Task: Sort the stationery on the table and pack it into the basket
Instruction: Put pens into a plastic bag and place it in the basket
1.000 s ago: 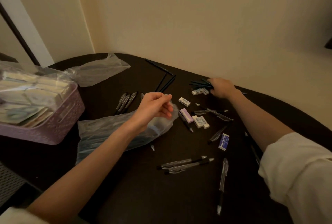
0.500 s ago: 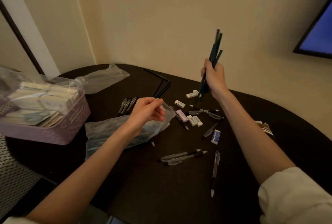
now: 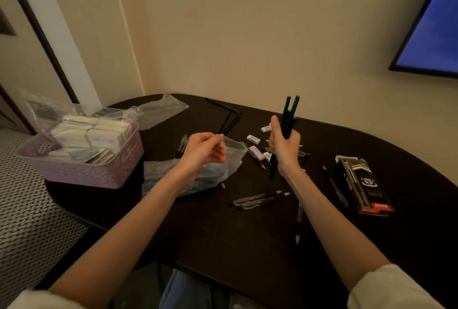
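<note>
Purple basket (image 3: pixel 81 172) far left holds boxes in plastic. Right hand (image 3: pixel 285 150) grips pencils (image 3: pixel 288 120); left hand (image 3: pixel 203 152) pinches bag (image 3: pixel 198 174). Four erasers on surface (image 3: pixel 223 239).

Single head-worn wide-angle view, no second view to share scene. Looks forward and down from above person's lap over dark table (image 3: pixel 247 246), toward room corner and cream wall. Forearms enter from bottom edge; left hand (image 3: pixel 203 152) and right hand (image 3: pixel 285 150) sit near frame centre, close to lens. Purple basket (image 3: pixel 81 172) at left edge, screen (image 3: pixel 436 36) upper right. Straight lines bow near borders.
</note>
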Demonstrator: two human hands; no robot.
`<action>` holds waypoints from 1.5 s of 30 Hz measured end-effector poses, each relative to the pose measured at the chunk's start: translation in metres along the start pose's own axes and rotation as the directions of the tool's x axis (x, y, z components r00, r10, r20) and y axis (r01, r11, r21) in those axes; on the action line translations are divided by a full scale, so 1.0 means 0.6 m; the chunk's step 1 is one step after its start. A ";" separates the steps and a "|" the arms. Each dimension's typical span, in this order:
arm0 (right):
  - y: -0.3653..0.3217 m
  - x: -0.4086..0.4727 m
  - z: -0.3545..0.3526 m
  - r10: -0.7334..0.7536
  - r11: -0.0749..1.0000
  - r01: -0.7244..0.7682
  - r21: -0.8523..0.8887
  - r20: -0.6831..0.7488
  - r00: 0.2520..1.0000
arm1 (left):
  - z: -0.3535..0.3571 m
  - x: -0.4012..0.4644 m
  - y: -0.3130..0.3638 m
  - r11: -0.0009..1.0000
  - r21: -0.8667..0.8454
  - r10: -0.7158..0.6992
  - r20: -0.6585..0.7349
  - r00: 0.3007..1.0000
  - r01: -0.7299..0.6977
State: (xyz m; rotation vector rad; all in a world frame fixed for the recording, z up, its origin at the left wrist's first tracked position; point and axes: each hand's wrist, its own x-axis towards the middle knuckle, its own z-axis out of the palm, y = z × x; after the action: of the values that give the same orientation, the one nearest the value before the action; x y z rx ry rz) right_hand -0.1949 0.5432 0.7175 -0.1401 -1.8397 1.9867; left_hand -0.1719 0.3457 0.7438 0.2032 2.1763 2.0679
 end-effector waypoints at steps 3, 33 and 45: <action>0.023 -0.004 0.006 -0.049 0.996 0.049 -0.079 0.014 0.999 | -0.004 0.000 -0.001 1.000 0.005 -0.004 0.001 1.000 0.004; -0.079 -0.002 0.027 0.048 0.999 -0.045 -0.025 0.116 0.992 | -0.002 0.017 -0.004 1.000 0.021 -0.006 0.042 0.999 0.005; -0.039 -0.025 0.061 0.347 0.910 -0.247 -0.334 0.284 0.894 | -0.010 0.011 0.012 0.999 -0.029 0.046 0.074 0.996 -0.044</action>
State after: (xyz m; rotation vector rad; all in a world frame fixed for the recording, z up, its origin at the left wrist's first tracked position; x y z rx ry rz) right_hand -0.1887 0.5044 0.7412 -0.1909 -2.4625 2.0234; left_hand -0.1797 0.3412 0.7512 0.3242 2.1189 2.0770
